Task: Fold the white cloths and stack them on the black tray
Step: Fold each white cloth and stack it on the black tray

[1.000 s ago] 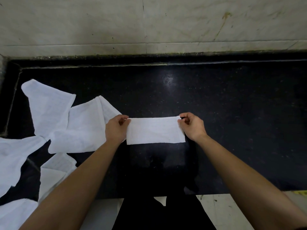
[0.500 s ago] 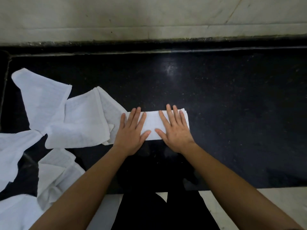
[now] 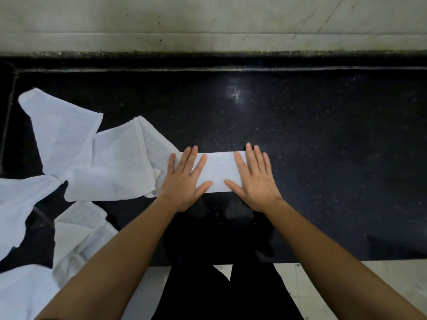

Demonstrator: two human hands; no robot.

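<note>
Head, left hand (image 3: 184,182), right hand (image 3: 255,181), one folded cloth (image 3: 218,172)

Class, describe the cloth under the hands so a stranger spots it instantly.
Find the wide black surface below the pale wall. At its front middle, left hand and right hand press one cloth flat. Unlike the loose cloths lying leftward, it is a neat folded strip.

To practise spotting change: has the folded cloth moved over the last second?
Yes. The folded cloth came down onto the black counter; the left hand and right hand press it flat beside the unfolded cloth.
</note>
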